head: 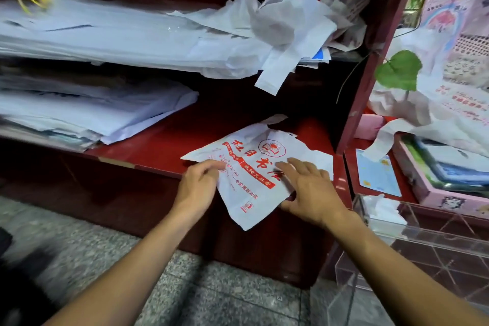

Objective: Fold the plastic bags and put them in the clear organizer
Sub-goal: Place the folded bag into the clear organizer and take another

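A white plastic bag with red print [251,167] lies flat on the red lower shelf [158,148], its near corner hanging over the shelf's front edge. My left hand [198,185] pinches the bag's left edge with curled fingers. My right hand [309,188] rests on the bag's right side with fingers spread and nearly straight. The clear organizer [423,243] stands at the lower right, with a crumpled white bag [381,209] inside its far end.
Crumpled white bags [285,26] pile on the upper shelf beside stacks of flat white sheets [92,34]. More sheets [79,111] fill the lower shelf's left. A red post [362,87] divides off the right compartment with a pink box [436,180], loose bags and a green leaf [399,69]. Speckled floor below.
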{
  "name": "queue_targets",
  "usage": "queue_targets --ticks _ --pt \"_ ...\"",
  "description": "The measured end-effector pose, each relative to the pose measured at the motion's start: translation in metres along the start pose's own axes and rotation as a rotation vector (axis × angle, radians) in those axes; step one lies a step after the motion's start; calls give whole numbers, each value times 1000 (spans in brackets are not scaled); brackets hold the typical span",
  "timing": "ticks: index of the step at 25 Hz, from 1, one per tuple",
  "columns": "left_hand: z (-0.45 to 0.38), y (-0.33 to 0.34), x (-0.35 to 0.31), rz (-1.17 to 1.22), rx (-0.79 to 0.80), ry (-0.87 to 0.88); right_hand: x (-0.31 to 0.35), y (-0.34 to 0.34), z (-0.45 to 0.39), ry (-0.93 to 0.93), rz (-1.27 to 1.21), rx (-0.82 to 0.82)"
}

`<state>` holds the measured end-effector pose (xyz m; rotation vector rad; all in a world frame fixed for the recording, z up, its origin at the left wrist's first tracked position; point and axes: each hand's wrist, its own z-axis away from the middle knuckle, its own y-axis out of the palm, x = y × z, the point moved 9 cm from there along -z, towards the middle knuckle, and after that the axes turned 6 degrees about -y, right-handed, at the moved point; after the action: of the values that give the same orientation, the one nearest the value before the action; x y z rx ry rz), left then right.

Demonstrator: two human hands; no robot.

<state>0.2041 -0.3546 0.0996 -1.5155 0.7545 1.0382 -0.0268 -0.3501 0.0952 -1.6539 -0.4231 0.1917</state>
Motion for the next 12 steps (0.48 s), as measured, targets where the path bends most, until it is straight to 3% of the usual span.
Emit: queue_targets --ticks 3,5,9,12 --pt "1 6 -4 252 38 -142 23 -7 8 -210 77 -82" --pt "1 9 0 334 38 -197 25 -12 14 -251 41 -122" --pt "-4 4 19 583 -76 -359 16 -20 26 -270 -130 -163" --pt "-3 -9 19 674 -230 -368 22 -13 36 -323 -162 -62"
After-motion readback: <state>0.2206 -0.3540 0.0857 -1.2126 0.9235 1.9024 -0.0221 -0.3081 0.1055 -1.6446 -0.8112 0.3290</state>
